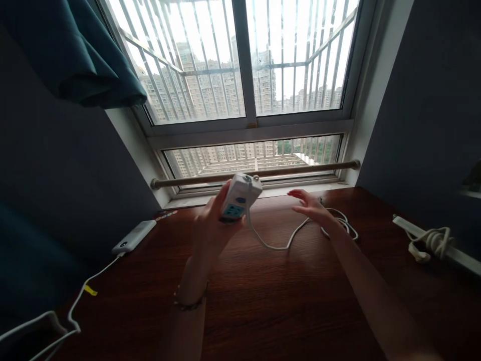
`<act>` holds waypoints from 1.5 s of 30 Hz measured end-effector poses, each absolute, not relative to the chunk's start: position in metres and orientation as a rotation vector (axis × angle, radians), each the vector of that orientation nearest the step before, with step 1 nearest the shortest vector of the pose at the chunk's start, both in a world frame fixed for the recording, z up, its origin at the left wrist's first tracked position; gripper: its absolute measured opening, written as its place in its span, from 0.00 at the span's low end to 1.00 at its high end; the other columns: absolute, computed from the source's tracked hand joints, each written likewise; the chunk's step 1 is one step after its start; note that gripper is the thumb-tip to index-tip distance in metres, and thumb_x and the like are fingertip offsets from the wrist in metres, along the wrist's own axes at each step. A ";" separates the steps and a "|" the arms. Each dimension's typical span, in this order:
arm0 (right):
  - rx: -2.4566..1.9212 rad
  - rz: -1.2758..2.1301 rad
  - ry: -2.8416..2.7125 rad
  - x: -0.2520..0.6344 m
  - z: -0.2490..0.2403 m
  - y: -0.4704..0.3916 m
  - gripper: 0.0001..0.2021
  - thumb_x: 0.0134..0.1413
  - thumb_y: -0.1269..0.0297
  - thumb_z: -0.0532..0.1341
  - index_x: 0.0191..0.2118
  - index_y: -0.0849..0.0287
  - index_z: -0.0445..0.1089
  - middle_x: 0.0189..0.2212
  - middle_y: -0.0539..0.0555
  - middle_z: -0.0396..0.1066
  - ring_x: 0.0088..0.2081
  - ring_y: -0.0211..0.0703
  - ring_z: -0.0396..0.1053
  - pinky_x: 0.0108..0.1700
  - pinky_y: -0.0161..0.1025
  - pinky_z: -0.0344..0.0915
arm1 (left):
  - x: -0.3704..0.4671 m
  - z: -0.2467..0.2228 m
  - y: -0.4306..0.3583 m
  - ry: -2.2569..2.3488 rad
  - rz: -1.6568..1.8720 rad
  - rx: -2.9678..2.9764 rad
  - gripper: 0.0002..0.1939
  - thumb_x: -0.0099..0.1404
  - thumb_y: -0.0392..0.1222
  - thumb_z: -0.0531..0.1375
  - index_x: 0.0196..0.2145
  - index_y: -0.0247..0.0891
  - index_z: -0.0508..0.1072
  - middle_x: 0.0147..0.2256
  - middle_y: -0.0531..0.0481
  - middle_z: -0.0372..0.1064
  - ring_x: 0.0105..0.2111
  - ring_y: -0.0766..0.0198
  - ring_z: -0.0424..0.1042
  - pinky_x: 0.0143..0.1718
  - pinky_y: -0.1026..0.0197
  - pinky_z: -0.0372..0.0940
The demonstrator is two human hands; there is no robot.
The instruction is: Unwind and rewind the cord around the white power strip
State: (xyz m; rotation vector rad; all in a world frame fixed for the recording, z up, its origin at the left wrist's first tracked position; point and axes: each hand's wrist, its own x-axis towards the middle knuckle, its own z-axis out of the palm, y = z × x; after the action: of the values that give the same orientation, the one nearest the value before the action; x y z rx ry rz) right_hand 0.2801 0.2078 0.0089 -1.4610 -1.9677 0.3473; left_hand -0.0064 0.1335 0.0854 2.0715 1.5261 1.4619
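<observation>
The person's left hand grips a white power strip above the reddish-brown wooden tabletop; the right hand hovers open near the barred window.

The single head view is taken from the wearer's head, above the near side of the brown wooden surface, and faces forward and down across it toward the barred window. Both forearms enter at the lower edge, close to the camera; the hands lie farther out, and the window lies beyond them at the top. No second view shares any part of this scene.
</observation>
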 end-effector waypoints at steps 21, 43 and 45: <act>-0.791 0.440 -1.099 0.276 0.069 0.157 0.14 0.46 0.55 0.65 0.28 0.63 0.69 0.14 0.46 0.52 0.18 0.30 0.47 0.20 0.30 0.42 | -0.049 0.075 0.165 1.753 1.086 2.916 0.21 0.54 0.43 0.60 0.47 0.41 0.63 0.45 0.48 0.67 0.43 0.55 0.67 0.42 0.58 0.60; -1.294 -0.104 -2.474 0.177 0.022 0.147 0.07 0.57 0.71 0.51 0.36 0.64 0.65 0.28 0.55 0.71 0.29 0.46 0.70 0.25 0.36 0.48 | 0.010 0.053 0.159 2.230 0.931 2.704 0.29 0.58 0.54 0.57 0.55 0.45 0.59 0.37 0.48 0.69 0.36 0.54 0.68 0.29 0.59 0.55; -1.268 -0.162 -2.448 0.192 0.036 0.143 0.08 0.57 0.70 0.51 0.31 0.63 0.65 0.27 0.54 0.70 0.28 0.44 0.69 0.26 0.36 0.46 | 0.006 0.053 0.160 2.202 0.773 2.824 0.28 0.57 0.51 0.58 0.55 0.46 0.60 0.36 0.49 0.68 0.36 0.54 0.68 0.31 0.58 0.55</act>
State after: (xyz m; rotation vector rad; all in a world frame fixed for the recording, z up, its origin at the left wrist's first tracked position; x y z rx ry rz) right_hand 0.1916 0.1431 0.0361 -1.2681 -2.4484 -0.1616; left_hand 0.0057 0.1602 0.0534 2.8239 2.2022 0.7733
